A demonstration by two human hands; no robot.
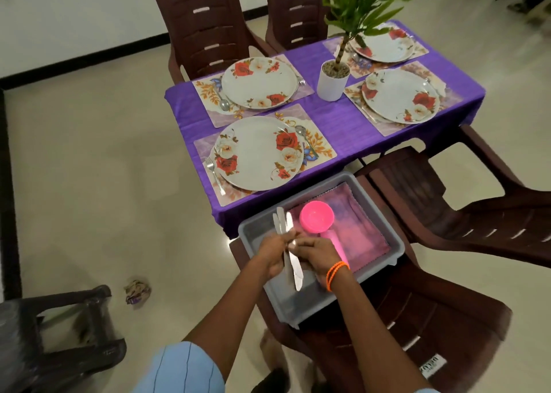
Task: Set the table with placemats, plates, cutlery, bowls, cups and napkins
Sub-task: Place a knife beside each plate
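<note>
Here, both hands over grey tub [384, 228] on chair at 6 o'clock of desk [343, 118]: left hand [275, 254] gripping bundle of knives [287, 243], right hand [317, 251] pinching one of them; pink bowl [316, 214] in tub at 12 o'clock of hands.

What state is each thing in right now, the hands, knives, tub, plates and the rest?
left hand: grips a bunch of knives over the tub
right hand: fingers on the same knives
grey tub: on a chair seat, holds pink cups and cloth
pink cups: stacked, lying on their side
four plates: each on a placemat
near fork: left of the nearest plate
near spoon: right of it
plant pot: upright
</note>
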